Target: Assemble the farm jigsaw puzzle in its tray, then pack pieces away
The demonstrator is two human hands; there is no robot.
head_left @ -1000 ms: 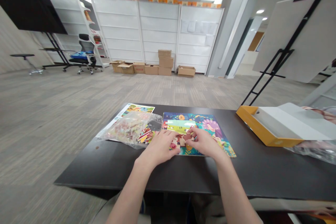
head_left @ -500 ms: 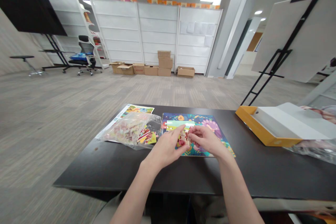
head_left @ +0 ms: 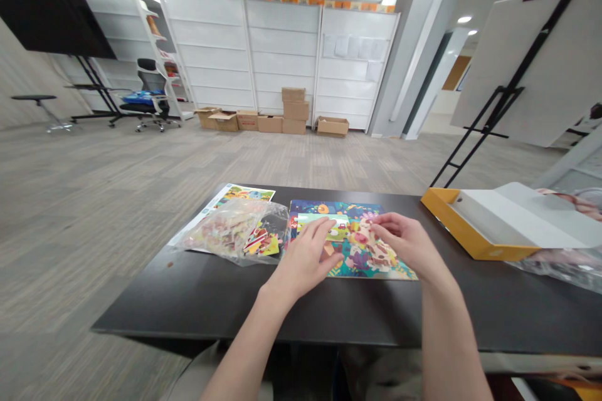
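Observation:
A brown-and-white cow cutout (head_left: 377, 253) with a pink snout hangs from the fingertips of my right hand (head_left: 408, 242), tilted above the right part of a colourful picture board (head_left: 360, 208). Whether the cutout is card or sticker, I cannot tell. My left hand (head_left: 305, 258) hovers with thumb and fingers apart over the board's left side. Beneath its fingers is a smaller green-and-blue farm picture card (head_left: 339, 225), partly covered by them. Left of that hand, a clear plastic bag (head_left: 226, 232) holds several colourful cut pieces.
An illustrated sheet (head_left: 247, 193) lies partly under the bag on the black table (head_left: 197, 294). To the right sits an open yellow box (head_left: 470, 235) with a white inside, next to another plastic bag (head_left: 559, 268). Cardboard boxes (head_left: 295, 111) stand by the far shelves.
My right hand has moved right, carrying the cow cutout away from my left hand and uncovering more of the farm card. My left hand stays nearly in place.

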